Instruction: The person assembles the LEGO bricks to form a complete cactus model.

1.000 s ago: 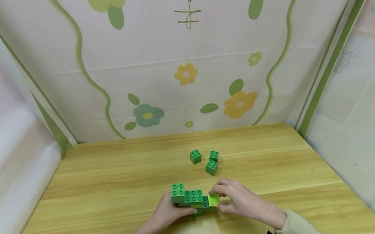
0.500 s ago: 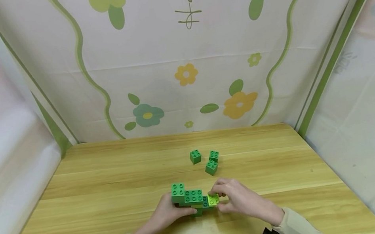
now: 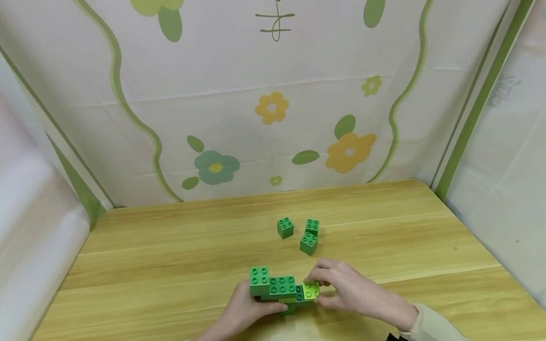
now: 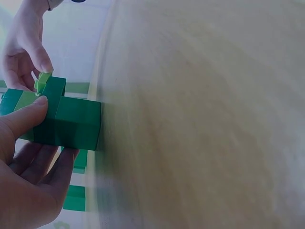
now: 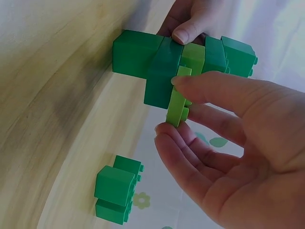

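Observation:
A stepped build of green toy building bricks [image 3: 282, 287] stands on the table in the head view, its top at the left. My left hand [image 3: 247, 307] grips it from the left, thumb on the near side, fingers mostly hidden behind. On the build's low right end sits a thin lime-green brick [image 3: 311, 290]. My right hand [image 3: 350, 291] pinches this lime brick between thumb and fingers. In the right wrist view the lime brick [image 5: 177, 102] lies along a dark green brick [image 5: 159, 90] of the build; whether it is fully pressed on, I cannot tell.
Beyond the hands lie three loose green bricks: one at left [image 3: 285, 227], one behind at right [image 3: 312, 226] and one in front [image 3: 308, 243]. The wooden table [image 3: 159, 256] meets a floral cloth [image 3: 233, 71] at the back, with cloth sides left and right.

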Available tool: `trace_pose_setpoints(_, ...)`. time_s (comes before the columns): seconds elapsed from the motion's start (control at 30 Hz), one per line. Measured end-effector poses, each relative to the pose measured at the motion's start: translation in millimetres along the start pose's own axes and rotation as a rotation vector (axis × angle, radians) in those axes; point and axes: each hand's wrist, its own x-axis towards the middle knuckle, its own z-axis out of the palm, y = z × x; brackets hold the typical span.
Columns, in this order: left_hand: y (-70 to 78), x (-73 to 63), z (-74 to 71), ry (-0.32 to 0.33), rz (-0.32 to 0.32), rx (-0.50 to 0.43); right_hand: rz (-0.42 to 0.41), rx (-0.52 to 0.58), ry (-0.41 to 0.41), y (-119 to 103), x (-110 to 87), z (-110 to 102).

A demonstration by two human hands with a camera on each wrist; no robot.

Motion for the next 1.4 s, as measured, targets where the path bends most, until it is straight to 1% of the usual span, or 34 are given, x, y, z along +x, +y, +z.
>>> trace_pose_setpoints(0.23, -1.3, 0.2, 0.0, 0.001, 0.003, 0.0, -0.025, 0.033, 0.035, 2.4, -1.7, -0.9)
trace_pose_setpoints(0.4, -1.2, 0.5, 0.0, 0.003, -0.009, 0.012, -0.008, 0.059, 0.074, 6.1, -1.0, -1.4)
trace_pose_setpoints(0.57, -0.3, 1.4, -0.4, -0.001, -0.004, 0.008, 0.017, 0.079, 0.157, 15.0, 3.3, -1.6)
trace_pose_setpoints(0.73, -1.3, 1.7, -0.2, -0.004, -0.003, 0.005, 0.046, 0.074, 0.242, 28.6, 10.4, 1.6)
trace_pose_setpoints(1.07, 0.1, 0.3, -0.2, -0.007, -0.009, 0.001, 0.169, 0.093, 0.329, 51.9, 23.8, 6.5)
trace_pose_setpoints(1.3, 1.5, -0.2, -0.6, -0.004, -0.016, 0.013, 0.301, 0.152, 0.332, 63.1, 33.4, 7.8)
trace_pose_setpoints(1.4, 1.2, 0.2, -0.5, -0.005, -0.016, 0.016, 0.346, 0.171, 0.331, 67.9, 36.9, 9.7)
